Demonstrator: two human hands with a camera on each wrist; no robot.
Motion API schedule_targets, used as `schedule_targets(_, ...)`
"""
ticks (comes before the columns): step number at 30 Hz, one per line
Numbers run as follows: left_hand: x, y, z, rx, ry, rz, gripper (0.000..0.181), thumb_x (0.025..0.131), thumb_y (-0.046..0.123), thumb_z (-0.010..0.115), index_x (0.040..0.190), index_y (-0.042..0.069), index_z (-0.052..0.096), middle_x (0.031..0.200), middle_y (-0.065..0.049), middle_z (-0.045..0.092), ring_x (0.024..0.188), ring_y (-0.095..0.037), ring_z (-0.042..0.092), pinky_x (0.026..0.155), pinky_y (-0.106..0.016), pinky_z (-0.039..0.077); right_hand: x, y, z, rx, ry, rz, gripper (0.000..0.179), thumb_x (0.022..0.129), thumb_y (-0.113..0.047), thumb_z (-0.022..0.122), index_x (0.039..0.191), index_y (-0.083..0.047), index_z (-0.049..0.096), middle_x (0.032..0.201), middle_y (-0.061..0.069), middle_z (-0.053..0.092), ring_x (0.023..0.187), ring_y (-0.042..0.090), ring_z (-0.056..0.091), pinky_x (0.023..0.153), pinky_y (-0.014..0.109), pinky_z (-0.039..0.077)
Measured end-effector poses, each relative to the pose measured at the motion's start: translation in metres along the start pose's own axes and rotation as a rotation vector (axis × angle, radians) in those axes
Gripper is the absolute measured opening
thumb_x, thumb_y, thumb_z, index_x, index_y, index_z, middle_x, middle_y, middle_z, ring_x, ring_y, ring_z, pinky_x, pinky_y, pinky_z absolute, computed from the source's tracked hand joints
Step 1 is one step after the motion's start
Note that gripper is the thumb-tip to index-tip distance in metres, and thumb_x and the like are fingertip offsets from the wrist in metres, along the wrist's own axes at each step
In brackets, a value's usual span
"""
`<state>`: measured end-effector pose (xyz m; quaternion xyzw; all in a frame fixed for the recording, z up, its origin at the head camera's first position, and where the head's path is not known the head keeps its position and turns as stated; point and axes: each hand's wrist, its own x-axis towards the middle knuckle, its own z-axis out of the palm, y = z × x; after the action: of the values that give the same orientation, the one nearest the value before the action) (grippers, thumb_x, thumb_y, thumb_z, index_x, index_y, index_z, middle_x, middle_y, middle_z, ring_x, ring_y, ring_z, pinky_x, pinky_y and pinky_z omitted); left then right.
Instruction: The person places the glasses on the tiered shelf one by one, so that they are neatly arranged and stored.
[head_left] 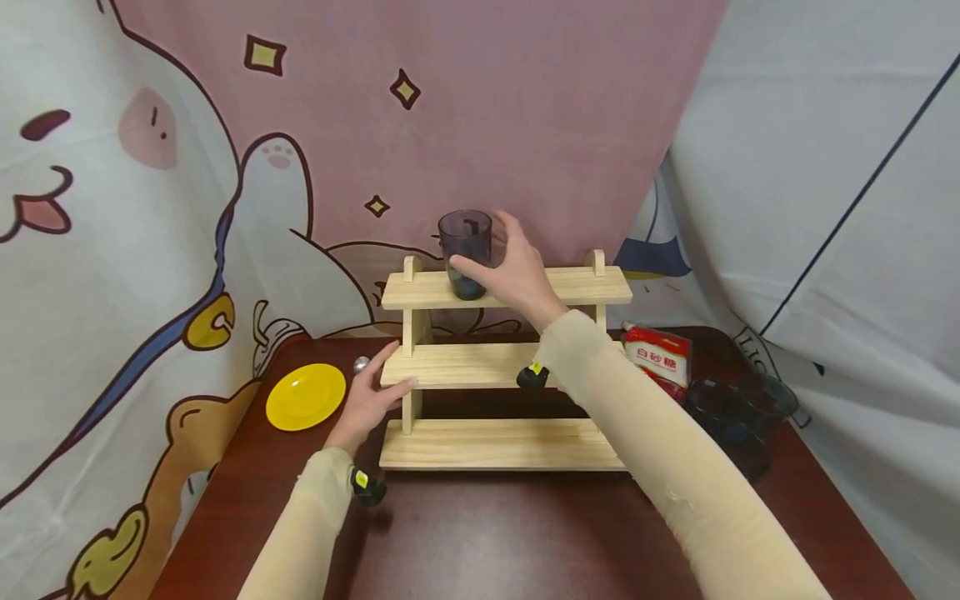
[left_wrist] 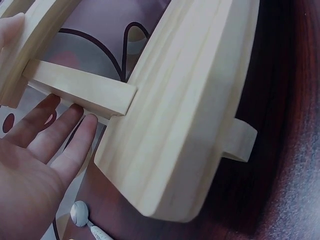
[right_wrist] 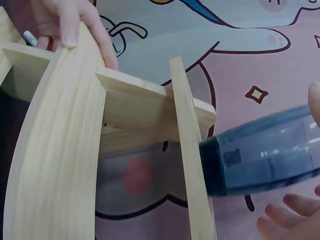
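Two cream-sleeved forearms reach from the near edge toward a three-tier wooden rack [head_left: 506, 367] standing on a dark brown table [head_left: 480, 533]; all positions below are given relative to this rack. Left hand [head_left: 370, 398]: placed at the rack's left end, thumb on top of the middle shelf's corner and the other fingers below it, so that the hand clasps the shelf edge; in the left wrist view its fingers [left_wrist: 60, 140] lie nearly straight against the underside of a crosspiece. Right hand [head_left: 510, 267]: raised to the top shelf, thumb and fingers wrapped round a dark translucent tumbler [head_left: 465, 252], which stands upright on the top shelf, left of its centre and close to the backdrop. In the right wrist view the tumbler [right_wrist: 265, 155] appears just beyond the shelf edge, with fingertips [right_wrist: 292, 212] visible beside it. Left of the rack, on the table: a yellow plate [head_left: 305, 396] and, just behind it, a small silver ball-like object [head_left: 362, 364]. Right of the rack: a red and white packet [head_left: 658, 357], and beside that a cluster of further dark tumblers [head_left: 738, 408]. Behind the rack hangs a cartoon-printed cloth [head_left: 225, 167].
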<state>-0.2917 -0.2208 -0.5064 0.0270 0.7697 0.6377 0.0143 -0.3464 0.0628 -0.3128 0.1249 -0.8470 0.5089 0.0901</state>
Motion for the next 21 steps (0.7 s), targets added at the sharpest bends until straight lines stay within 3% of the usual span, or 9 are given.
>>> schedule_targets(12, 0.001, -0.001, -0.001, 0.007, 0.003, 0.015, 0.080, 0.092, 0.034, 0.084, 0.159, 0.044, 0.042, 0.159, -0.009, 0.049, 0.120, -0.035, 0.067, 0.095, -0.055, 0.059, -0.024, 0.018, -0.035, 0.000, -0.105, 0.036, 0.109, 0.083, -0.068, 0.079, 0.168, -0.030, 0.021, 0.168, -0.001, 0.035, 0.153, 0.027, 0.037, 0.119, 0.053, 0.041)
schedule_targets(21, -0.001, 0.001, 0.001, -0.002, 0.000, 0.007, 0.081, 0.093, 0.030, 0.083, 0.161, 0.040, 0.041, 0.156, -0.013, 0.049, 0.117, -0.035, 0.068, 0.093, -0.052, 0.060, -0.055, 0.041, -0.067, -0.043, -0.144, -0.028, 0.098, 0.090, -0.053, 0.080, 0.166, -0.018, 0.028, 0.166, 0.008, 0.039, 0.152, 0.032, 0.039, 0.122, 0.056, 0.035)
